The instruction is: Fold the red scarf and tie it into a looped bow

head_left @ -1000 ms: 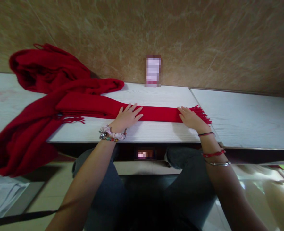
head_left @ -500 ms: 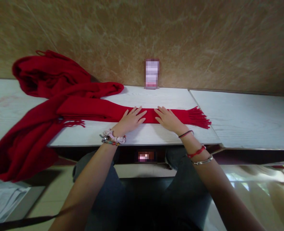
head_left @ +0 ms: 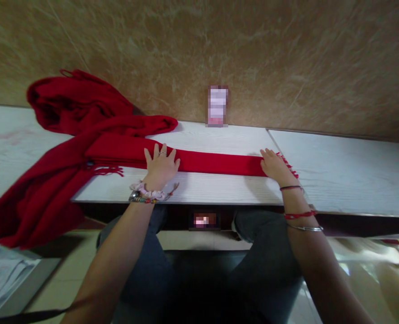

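A red scarf [head_left: 219,163] lies stretched in a long folded strip across the white wood-grain table [head_left: 213,189]. My left hand [head_left: 162,164] rests on the strip left of its middle, palm down with fingers spread. Over the right end, by the fringe, my right hand [head_left: 274,165] lies flat on the scarf, its fingers stretched out. The hand partly covers the fringe. To the left, more red fabric [head_left: 81,103] is heaped in loose folds, and part of it hangs over the table's front edge. A short fringe [head_left: 108,171] shows below the folded layers.
A brown marbled wall [head_left: 199,54] rises behind the table. A small blurred-out pinkish item [head_left: 217,105] stands against it. At the lower left, a box [head_left: 34,283] holds papers. A seam divides the tabletop at the right.
My hands have moved apart along the scarf: the left one slid leftward and the right one slid right to the fringed end. The camera view has shifted slightly.
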Motion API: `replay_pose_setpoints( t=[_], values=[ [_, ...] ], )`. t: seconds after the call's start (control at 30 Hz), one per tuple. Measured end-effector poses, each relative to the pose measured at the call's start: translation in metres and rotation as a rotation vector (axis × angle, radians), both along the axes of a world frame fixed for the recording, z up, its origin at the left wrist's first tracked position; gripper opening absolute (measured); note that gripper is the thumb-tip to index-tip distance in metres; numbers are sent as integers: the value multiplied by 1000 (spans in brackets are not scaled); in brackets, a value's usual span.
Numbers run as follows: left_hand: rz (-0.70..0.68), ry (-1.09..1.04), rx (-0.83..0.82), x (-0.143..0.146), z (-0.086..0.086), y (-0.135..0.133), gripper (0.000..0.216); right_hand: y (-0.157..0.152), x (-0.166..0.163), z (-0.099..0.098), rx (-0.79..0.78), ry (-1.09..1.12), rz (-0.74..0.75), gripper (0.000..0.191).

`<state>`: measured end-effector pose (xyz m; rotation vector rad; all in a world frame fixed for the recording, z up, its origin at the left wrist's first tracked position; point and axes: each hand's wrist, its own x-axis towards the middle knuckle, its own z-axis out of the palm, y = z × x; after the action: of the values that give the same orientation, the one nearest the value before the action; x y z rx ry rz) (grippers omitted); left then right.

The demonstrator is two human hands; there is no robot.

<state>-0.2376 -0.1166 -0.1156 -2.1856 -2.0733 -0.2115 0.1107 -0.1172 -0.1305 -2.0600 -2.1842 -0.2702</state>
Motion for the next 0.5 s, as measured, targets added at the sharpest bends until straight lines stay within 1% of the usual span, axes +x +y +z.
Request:
replay_pose_setpoints(
  t=[0.03,0.1,0.2,0.27,0.3,0.37,0.43,0.5],
  values=[
    [-38,6,20,5,0,-1,48,1,-13,4,26,17,30,50],
    [-156,13,24,17,-1,-1,48,3,-47,10,42,55,131,51],
    [-326,1,-95,30,-3,0,49,5,-98,12,18,79,324,50],
    [-361,-11,-189,34,-4,2,50,6,-118,9,-36,69,391,50],
    [-360,-16,-217,35,-4,2,51,7,-123,7,-70,62,402,50],
    [-352,-24,-239,33,-3,4,51,7,-120,4,-137,53,399,51],
    [-348,-28,-243,30,-2,5,51,7,-105,2,-172,43,388,51],
    [-345,-24,-234,27,-2,5,51,7,-85,0,-165,19,363,52]
  ],
)
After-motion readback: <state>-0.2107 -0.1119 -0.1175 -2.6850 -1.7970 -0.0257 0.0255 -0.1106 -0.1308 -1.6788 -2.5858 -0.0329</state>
